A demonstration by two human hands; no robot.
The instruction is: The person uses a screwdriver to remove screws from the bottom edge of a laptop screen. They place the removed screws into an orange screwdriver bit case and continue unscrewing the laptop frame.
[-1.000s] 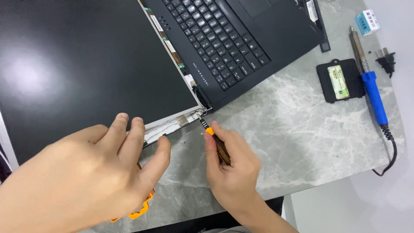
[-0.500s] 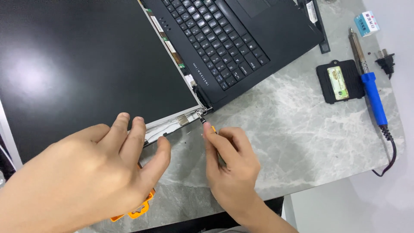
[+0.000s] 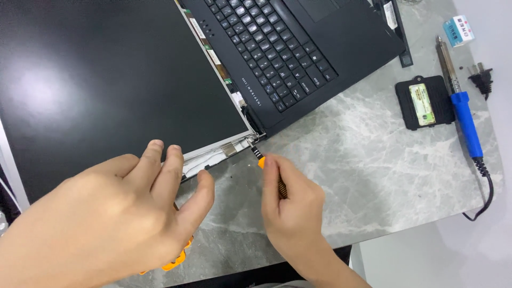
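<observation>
While the left hand (image 3: 106,213) rests open on the laptop (image 3: 298,58) screen's corner, the right hand's (image 3: 290,205) grip pinches the screwdriver (image 3: 260,158), fingers now higher up its shaft, tip on the hinge at twelve o'clock.

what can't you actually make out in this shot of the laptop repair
Head view only:
- Screwdriver tip at the hinge: too small to see the screw.
- Screwdriver handle: hidden by the right hand.
- Orange tool: mostly covered by the left hand.
- Laptop screen: cut off by the frame's edges.
</observation>
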